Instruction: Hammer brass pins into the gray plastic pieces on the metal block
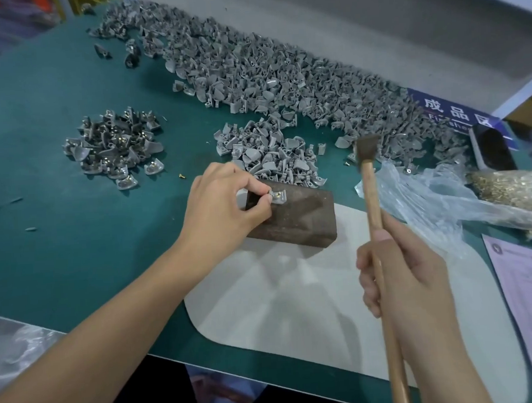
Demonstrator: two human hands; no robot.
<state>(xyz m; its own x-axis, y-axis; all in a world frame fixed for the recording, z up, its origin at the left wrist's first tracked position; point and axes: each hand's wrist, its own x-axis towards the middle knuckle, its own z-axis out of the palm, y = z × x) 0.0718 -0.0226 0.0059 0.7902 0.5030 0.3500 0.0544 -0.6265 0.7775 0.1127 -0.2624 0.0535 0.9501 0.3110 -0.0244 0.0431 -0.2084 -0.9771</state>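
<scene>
On the block, left hand pinches a piece steady, pin up; right hand grips the raised hammer, seemingly ready to strike.

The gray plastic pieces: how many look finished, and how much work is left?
Done: a small heap on the left shows brass in its pieces. In hand: the left hand pinches one piece, with a brass pin in it, on the metal block; the right hand holds the hammer raised. Left: the long pile and the nearer heap show no brass, so most remains.
</scene>
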